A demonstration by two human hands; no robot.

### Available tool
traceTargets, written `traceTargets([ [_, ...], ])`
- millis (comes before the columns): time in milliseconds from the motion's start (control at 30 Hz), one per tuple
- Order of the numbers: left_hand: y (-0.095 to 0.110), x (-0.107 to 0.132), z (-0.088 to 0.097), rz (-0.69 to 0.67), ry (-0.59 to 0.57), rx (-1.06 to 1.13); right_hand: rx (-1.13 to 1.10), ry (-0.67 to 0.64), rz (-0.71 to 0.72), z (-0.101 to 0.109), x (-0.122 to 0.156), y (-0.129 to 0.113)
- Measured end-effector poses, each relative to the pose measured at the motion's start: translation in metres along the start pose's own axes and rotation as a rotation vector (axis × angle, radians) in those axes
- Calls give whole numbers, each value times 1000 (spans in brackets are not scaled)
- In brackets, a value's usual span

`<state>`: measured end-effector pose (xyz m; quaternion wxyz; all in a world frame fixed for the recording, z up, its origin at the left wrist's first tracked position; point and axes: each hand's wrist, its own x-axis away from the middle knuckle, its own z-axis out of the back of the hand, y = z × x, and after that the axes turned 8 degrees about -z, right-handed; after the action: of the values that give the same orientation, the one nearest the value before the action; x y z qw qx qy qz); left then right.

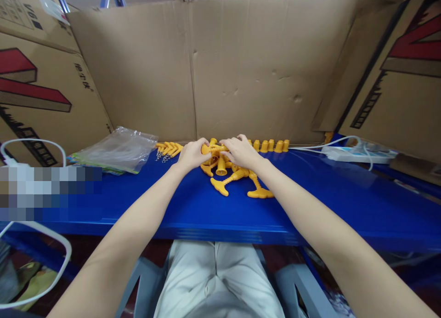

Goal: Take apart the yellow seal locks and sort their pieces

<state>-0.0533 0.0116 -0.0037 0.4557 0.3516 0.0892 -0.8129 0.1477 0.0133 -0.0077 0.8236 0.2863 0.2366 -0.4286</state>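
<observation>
A heap of yellow plastic parts (221, 167) lies on the blue tabletop, with my two hands close together over its far side. My left hand (193, 154) is closed, thumb and fingers pinching a yellow plastic part (206, 149) at the heap's left edge. From the other side my right hand (241, 151) curls its fingers over yellow parts; they partly hide what it grips. Two T-shaped yellow handles, one left (219, 186) and one right (260, 193), point toward me at the near side. A flared yellow tube (221, 165) lies between the hands.
Yellow caps (271, 146) stand in a row at the back right. Slim yellow pieces (168, 149) and small metal screws (166, 157) lie left, beside clear plastic bags (119, 148). Cardboard (220, 70) walls the back. A white power strip (358, 155) sits far right.
</observation>
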Motion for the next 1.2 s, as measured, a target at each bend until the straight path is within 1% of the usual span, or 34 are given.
traceTargets([
  [67, 1, 1, 0, -7, -6, -32, -1, -35, -15, -1, 0, -2],
  [167, 0, 1, 0, -7, -8, -12, 14, -62, -33, 2, -2, -4],
  [367, -4, -3, -3, 22, 16, 187, 36, 4, -15, 9, -4, -4],
  [567, -1, -5, 0, 140, -44, 385, 74, -2, -4, 13, -4, -5],
  [800, 11, -3, 9, 291, -75, 576, 55, 47, -6, 14, -4, -3],
  [1000, 13, -5, 11, 338, -70, 665, 24, 91, 7, 13, -3, 0],
  [1133, 10, -7, 11, 367, -96, 742, 11, 127, 27, 11, -2, 2],
  [1200, 8, -7, 11, 393, -131, 758, 10, 127, 33, 10, -2, 3],
])
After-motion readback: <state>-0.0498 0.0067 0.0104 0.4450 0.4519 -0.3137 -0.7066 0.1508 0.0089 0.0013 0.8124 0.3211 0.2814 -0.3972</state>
